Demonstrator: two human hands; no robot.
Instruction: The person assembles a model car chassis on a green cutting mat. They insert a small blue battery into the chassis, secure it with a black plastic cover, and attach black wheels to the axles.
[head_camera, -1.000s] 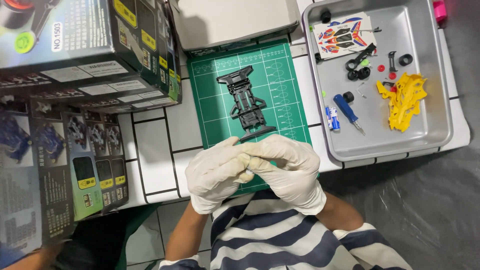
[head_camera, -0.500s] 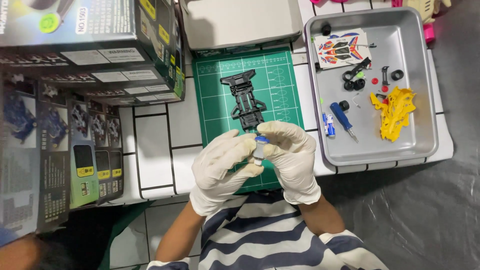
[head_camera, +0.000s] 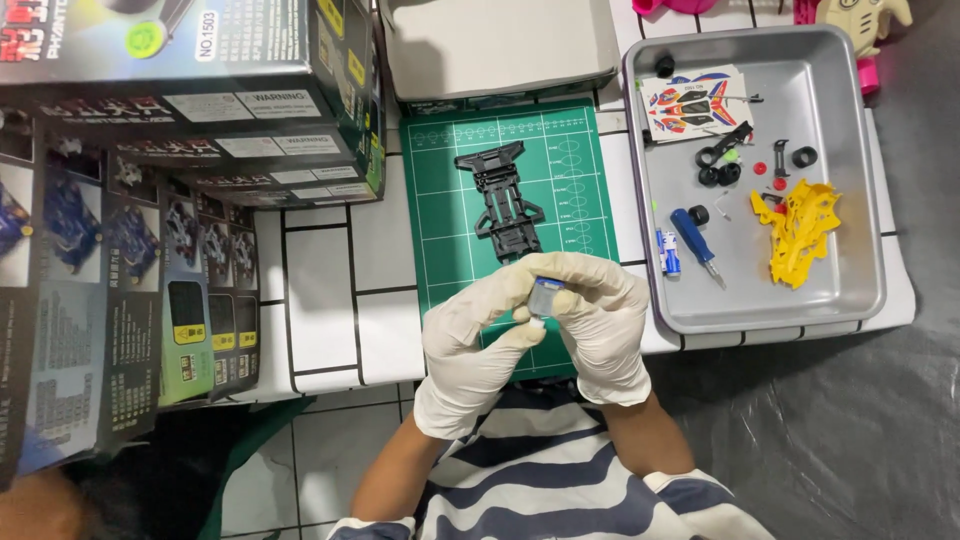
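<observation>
White gloves are worn on both hands. A small silver motor (head_camera: 543, 297) is pinched between the left hand (head_camera: 472, 345) and right hand (head_camera: 603, 325), fingertips closed on it, above the lower edge of the green mat (head_camera: 440, 200). A black chassis (head_camera: 503, 200) lies at 12 o'clock from the motor. A grey tray (head_camera: 850, 180) of parts sits at 2 o'clock.
</observation>
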